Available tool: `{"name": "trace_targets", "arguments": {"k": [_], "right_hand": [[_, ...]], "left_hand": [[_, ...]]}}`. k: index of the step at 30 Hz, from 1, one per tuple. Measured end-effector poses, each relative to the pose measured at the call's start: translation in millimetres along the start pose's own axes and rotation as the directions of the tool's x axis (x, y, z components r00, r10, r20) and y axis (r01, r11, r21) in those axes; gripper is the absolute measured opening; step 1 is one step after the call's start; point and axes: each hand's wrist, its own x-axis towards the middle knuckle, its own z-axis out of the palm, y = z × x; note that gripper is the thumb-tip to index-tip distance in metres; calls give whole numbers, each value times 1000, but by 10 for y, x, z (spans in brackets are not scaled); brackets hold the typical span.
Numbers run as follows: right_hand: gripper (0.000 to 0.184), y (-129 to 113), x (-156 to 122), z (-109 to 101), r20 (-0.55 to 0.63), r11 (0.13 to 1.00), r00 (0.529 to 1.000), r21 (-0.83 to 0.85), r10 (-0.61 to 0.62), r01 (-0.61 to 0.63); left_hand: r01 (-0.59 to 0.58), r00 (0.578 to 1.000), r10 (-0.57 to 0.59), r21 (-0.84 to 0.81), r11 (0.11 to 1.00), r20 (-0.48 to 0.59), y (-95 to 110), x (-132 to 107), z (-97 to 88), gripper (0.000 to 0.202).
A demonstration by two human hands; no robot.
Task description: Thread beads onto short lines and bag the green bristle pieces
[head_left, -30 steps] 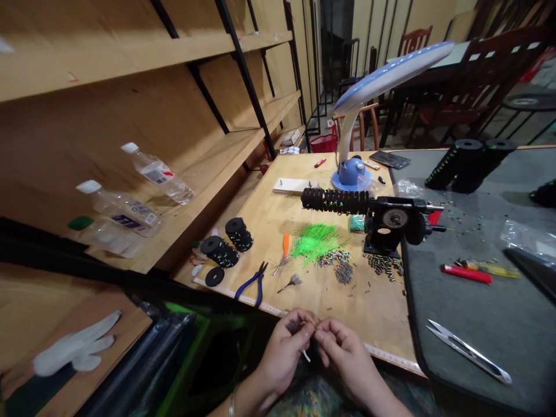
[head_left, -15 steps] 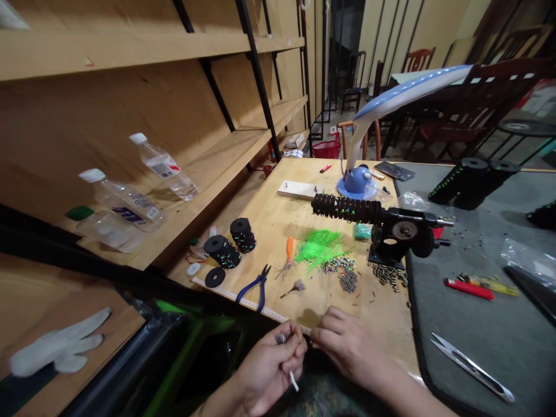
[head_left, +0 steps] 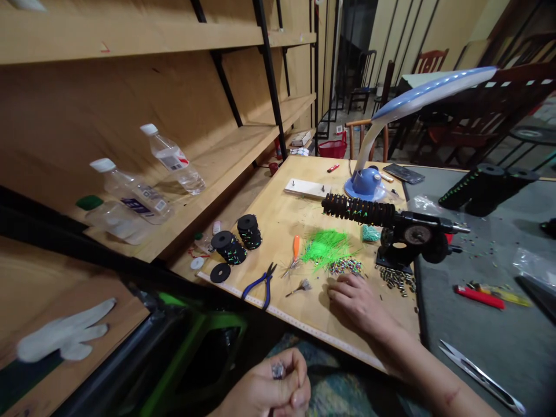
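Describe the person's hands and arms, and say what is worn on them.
The left hand and the right hand are bare, with no gloves or rings showing. The right forearm has no sleeve and shows a short scratch-like mark.

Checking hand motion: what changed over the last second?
The right hand moved forward onto the wooden board, beside the beads. The left hand dropped back from it toward the lap, still gripping a small metal bit. The pliers and black spools stayed put.
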Motion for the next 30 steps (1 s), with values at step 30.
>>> {"name": "trace_targets", "arguments": {"k": [30], "right_hand": [[54, -1204, -450, 88, 439, -109, 610, 859, 660, -500]], "left_hand": [[-171, 896, 431, 812, 557, -107, -66, 621, 60, 5]]}}
